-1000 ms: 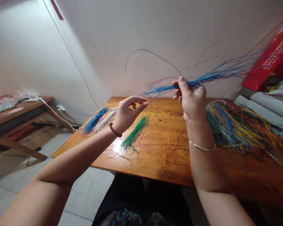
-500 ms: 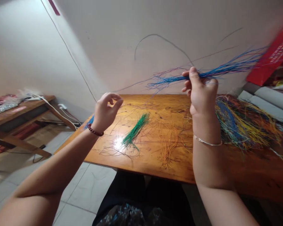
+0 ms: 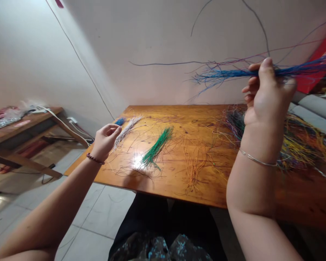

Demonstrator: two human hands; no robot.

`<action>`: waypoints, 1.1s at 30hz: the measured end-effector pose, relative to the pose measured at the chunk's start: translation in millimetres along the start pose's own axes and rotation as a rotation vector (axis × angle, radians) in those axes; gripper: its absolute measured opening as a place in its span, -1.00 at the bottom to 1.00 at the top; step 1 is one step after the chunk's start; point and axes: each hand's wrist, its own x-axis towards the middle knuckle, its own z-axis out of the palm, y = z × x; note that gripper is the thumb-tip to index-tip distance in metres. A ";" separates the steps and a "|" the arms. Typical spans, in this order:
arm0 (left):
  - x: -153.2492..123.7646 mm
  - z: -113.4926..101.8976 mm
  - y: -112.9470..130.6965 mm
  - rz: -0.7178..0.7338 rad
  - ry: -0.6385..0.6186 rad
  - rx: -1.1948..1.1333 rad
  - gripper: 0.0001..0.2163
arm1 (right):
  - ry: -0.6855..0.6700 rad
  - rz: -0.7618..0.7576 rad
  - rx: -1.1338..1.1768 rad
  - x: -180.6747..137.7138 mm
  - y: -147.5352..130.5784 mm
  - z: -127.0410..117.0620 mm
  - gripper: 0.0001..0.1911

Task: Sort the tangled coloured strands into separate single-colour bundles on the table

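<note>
My right hand (image 3: 271,92) is raised in front of the wall, its thumb pressing a bundle of thin blue strands (image 3: 225,74) against the fingers. Some purple and red strands run through this bundle, and a few loose ones bend up and out to the left. Over the left end of the table is my left hand (image 3: 105,139), thumb and fingertips pinched together; whatever is between them is too small to see. Close by it lie a bundle of white strands (image 3: 128,129) and a small blue bundle (image 3: 120,121). A green bundle (image 3: 157,146) lies mid-table.
Orange strands (image 3: 192,166) are scattered on the wooden table (image 3: 176,185). A mixed heap of coloured strands (image 3: 299,148) covers the right side, with a red box (image 3: 315,69) behind it. Across the floor at left stands a second table (image 3: 49,116) with white cables.
My right hand has moved right and slightly up with the blue bundle. My left hand has drawn back left and down, uncovering the white bundle.
</note>
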 end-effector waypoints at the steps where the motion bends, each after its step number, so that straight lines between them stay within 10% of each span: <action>1: -1.4 1.7 -0.1 -0.008 -0.020 0.010 -0.69 | 0.003 -0.004 0.006 0.4 0.1 -0.9 -0.72; 14: 6.3 24.9 -13.8 0.018 -0.096 0.113 -0.65 | -0.007 -0.045 0.015 -1.3 1.6 -2.5 -0.71; 26: 123.2 141.8 -25.7 0.038 -0.296 0.487 -0.77 | -0.030 -0.013 -0.015 -1.6 4.8 -3.2 -0.74; 33: 140.9 187.4 -13.2 -0.012 -0.348 0.406 -0.72 | -0.088 -0.027 -0.111 2.2 16.2 -8.9 -0.59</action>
